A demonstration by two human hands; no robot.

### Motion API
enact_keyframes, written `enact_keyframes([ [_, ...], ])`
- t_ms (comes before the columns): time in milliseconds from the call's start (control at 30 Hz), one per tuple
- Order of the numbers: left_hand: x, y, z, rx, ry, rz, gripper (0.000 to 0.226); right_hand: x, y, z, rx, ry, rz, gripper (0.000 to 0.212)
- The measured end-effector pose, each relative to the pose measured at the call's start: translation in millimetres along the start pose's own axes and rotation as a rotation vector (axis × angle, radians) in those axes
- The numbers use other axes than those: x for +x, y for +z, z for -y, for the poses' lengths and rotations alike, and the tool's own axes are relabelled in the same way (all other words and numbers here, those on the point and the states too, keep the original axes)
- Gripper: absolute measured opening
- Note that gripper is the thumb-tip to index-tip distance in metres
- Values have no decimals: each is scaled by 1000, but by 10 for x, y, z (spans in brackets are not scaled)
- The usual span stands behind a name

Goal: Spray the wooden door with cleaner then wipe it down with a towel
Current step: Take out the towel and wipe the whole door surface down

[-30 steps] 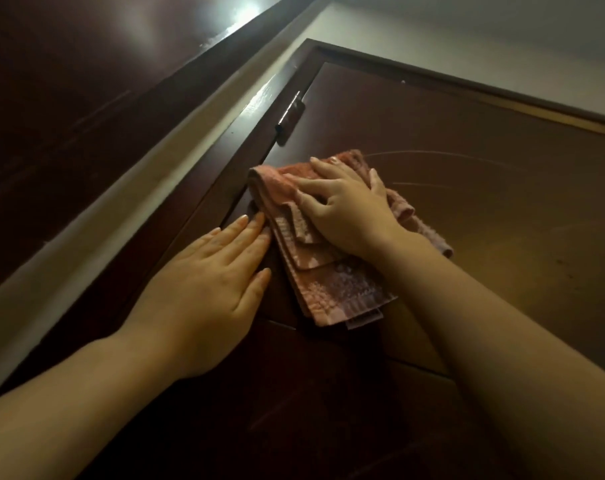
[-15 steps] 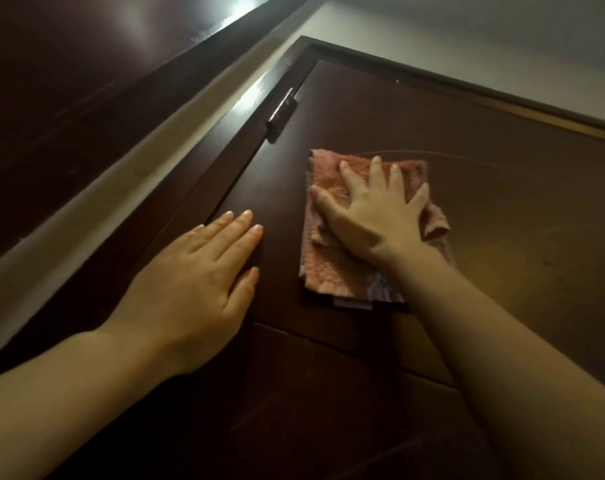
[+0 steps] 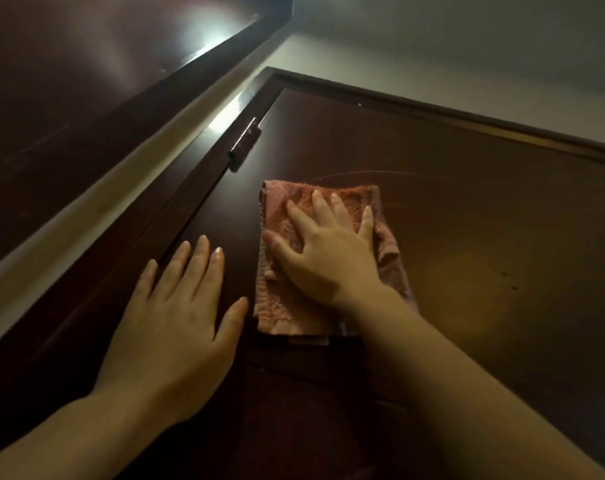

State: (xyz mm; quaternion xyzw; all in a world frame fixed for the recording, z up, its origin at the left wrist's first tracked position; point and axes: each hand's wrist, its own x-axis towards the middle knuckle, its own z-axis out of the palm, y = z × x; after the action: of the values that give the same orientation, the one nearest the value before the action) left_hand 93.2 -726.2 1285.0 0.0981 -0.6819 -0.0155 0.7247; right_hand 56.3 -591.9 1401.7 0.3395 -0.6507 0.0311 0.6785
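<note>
Flat against the wooden door, a folded pinkish towel, pinned beneath the right hand with fingers spread wide and straight across the cloth. Just beside the towel's lower left edge, the left hand, likewise laid flat on the door, fingers straight, holding nothing. Up and to the left, a metal hinge on the dark frame; beyond that, pale wall.
</note>
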Motion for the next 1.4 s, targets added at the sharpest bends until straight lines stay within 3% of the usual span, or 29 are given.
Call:
enact_keyframes([
  [300, -67, 175, -371, -33, 34, 43, 74, 233, -81, -570, -85, 267, -29, 56],
  [433, -77, 158, -251, -17, 38, 26, 76, 151, -6, -339, -63, 153, -20, 54],
  [533, -14, 18, -106, 148, 30, -2, 83, 230, 75, -16, -3, 38, -4, 53],
  [667, 314, -42, -398, 87, -135, 216, 72, 266, 78, -58, 33, -11, 17, 51],
  [767, 394, 92, -579, 79, -91, 114, 83, 303, 50, -215, 42, -21, -12, 49],
  [867, 352, 171, -538, 69, -94, 36, 81, 373, 18, -391, 20, 76, -55, 47],
  [1033, 360, 179, -543, 67, -69, 46, 73, 446, 30, -465, 7, 268, -96, 48],
  [1267, 374, 213, -511, 110, -9, 28, 70, 364, 3, -318, 21, -65, -44, 45],
  [1400, 374, 203, -499, 78, -8, 14, 76, 382, -6, -380, 15, -37, -42, 46],
])
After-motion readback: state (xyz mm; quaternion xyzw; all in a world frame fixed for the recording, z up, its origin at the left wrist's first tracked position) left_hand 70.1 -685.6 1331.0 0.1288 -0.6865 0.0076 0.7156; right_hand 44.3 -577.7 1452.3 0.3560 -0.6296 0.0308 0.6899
